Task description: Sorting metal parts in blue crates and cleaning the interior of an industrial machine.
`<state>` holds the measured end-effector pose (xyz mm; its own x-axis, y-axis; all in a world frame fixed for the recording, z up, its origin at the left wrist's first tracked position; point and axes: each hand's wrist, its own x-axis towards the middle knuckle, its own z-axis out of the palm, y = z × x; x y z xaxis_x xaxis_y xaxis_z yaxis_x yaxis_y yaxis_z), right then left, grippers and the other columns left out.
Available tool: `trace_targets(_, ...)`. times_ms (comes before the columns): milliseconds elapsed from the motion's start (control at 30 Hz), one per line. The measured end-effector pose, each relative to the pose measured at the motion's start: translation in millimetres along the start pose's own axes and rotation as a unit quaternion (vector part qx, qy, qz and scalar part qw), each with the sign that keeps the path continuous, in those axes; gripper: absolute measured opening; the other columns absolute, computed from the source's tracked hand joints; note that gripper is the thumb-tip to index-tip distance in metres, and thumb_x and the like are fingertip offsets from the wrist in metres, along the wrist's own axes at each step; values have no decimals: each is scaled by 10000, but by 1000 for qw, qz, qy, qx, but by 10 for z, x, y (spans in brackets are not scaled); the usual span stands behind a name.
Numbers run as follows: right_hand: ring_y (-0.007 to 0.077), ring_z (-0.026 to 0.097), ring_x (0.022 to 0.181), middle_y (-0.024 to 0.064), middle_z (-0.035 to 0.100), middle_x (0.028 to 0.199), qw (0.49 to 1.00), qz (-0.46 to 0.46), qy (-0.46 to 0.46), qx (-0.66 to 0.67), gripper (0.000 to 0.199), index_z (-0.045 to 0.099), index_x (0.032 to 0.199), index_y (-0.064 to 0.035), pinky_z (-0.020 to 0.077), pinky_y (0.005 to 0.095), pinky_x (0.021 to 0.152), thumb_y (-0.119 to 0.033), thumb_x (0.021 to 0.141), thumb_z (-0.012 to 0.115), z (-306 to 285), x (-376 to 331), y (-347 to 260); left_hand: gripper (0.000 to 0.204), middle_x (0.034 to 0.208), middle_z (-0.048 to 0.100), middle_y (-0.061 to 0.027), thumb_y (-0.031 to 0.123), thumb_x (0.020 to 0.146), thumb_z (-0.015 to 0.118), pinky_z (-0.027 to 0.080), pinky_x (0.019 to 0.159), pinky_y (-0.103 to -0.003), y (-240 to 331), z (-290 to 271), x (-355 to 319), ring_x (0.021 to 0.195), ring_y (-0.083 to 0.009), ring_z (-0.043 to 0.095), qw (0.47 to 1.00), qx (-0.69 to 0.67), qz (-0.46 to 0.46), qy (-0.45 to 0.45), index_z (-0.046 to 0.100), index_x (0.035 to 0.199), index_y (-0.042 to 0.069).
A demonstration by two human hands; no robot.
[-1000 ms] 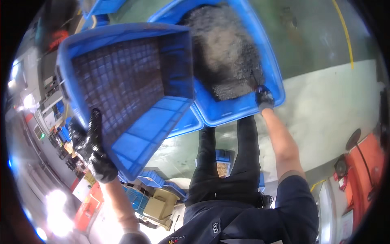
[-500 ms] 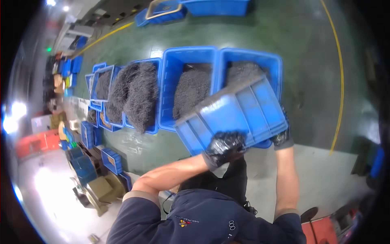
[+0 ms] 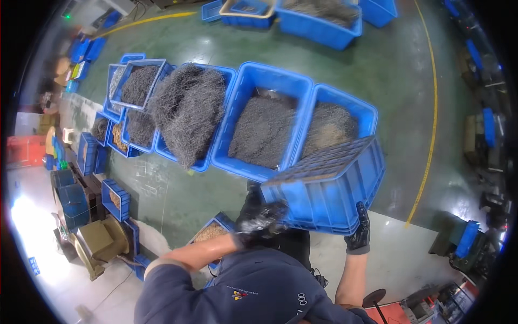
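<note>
Now both gloved hands, left hand [image 3: 261, 222] and right hand [image 3: 359, 235], clutch the upturned blue plastic crate [image 3: 329, 189]; slick gloves could let it drop.

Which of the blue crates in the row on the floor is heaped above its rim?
The large crate third from the right in the row: its grey wiry pile bulges over the rim and spills down the near edge. The two crates to its right are filled below their rims.

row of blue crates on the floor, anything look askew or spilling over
Yes. The upturned blue plastic crate, gripped by the gloved left hand and right hand, sits tilted, bottom up, over the rightmost blue bin of grey wire pieces. Further left, a heaped blue bin of tangled grey wire overflows its front rim.
</note>
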<state>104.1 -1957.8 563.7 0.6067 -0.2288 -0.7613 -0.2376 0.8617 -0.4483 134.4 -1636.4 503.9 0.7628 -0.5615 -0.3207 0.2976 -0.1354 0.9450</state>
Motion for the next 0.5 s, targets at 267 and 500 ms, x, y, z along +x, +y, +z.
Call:
trace_targets(267,215,613,947,111,614,1087,964,-42,-83,-249,523,476,1250,37,518,345,849,-152,803,673,356,84,36,472,1272,522,-115,431,919,537,418,943,-327,-738,-1241,698,1100,-189,506,945,-77,-300,104,574,1211,61)
trace_targets(500,161,572,1037,67,604,1140,811,100,-233,-528,359,542,1187,16,490,298,885,-135,870,616,920,663,-411,628,1245,549,-84,549,918,455,436,922,-370,-736,-614,600,1092,-216,517,919,-281,-194,198,458,1338,83)
